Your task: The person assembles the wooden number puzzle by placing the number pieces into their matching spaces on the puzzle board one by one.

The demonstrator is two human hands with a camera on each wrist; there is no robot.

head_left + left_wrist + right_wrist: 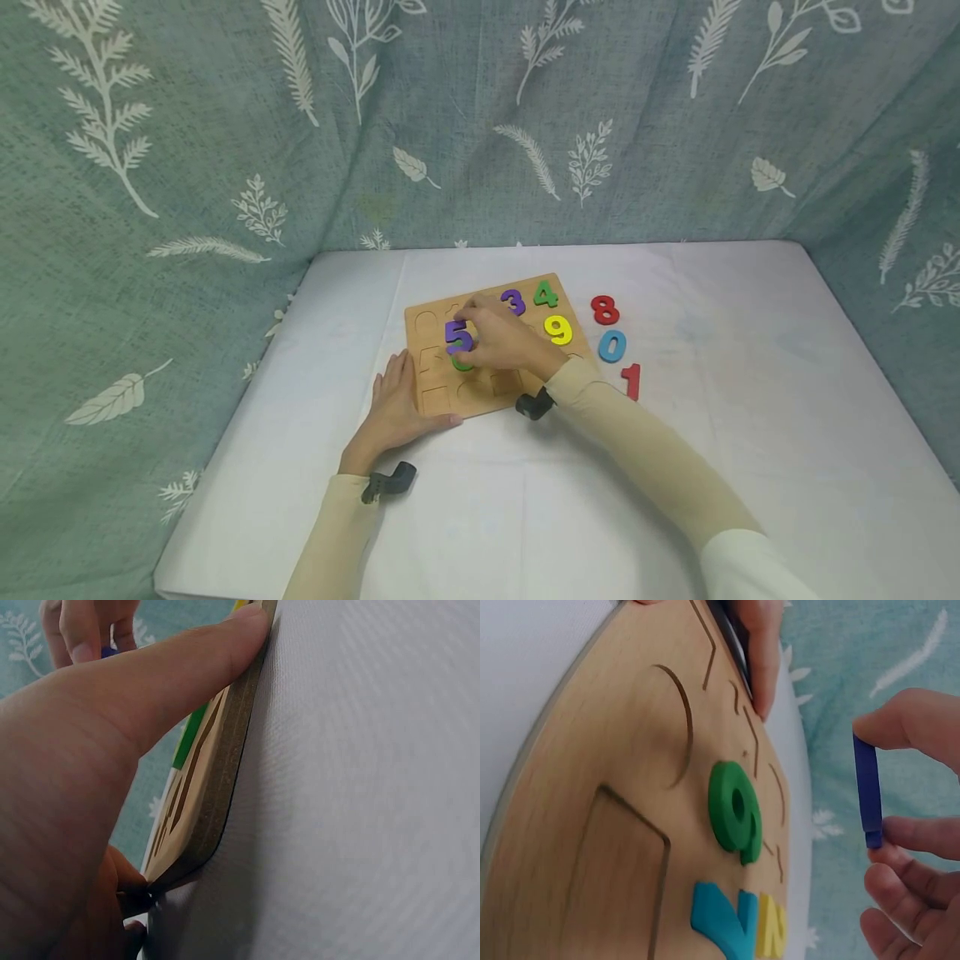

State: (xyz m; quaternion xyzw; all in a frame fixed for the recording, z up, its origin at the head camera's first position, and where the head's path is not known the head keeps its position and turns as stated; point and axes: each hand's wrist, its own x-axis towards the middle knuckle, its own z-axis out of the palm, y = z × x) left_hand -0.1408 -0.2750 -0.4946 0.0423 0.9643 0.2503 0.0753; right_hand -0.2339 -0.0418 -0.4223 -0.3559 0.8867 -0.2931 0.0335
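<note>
1. Left grip [397, 400], spread at the near-left corner of the wooden board [453, 393]: thumb along the near edge, fingers up the left side, nothing pinched. A steadying touch, I'd judge, with the board lying on the white-covered table [472, 508].
2. Just off the board's right edge, here's the nearest loose piece, a red 1 [633, 381], near the right sleeve [637, 442].
3. On the board, left of its middle, lies a green numeral [724, 814], partly hidden in the head view; the right-wrist view catches a blue piece [731, 919] beside it.
4. And up above the board's left half, the right grip [501, 337] pinches the purple 5 [868, 780], thumb on the near end, fingertips on the far one, the piece held clear of the surface.
5. That 5 looks light and stiff, hardly fragile, its smooth paint perhaps a touch slippery. Outer edges are the place to hold, leaving the underside free.
6. Further out, right of the board, a blue 0 [603, 352]; on the board's right part, a yellow 9 [558, 340]; off it again, a red 8 [605, 309]. Towards its far edge, a purple 3 [518, 307] and green 4 [547, 296].
7. Well beyond the board hangs leaf-patterned cloth [465, 200].
</note>
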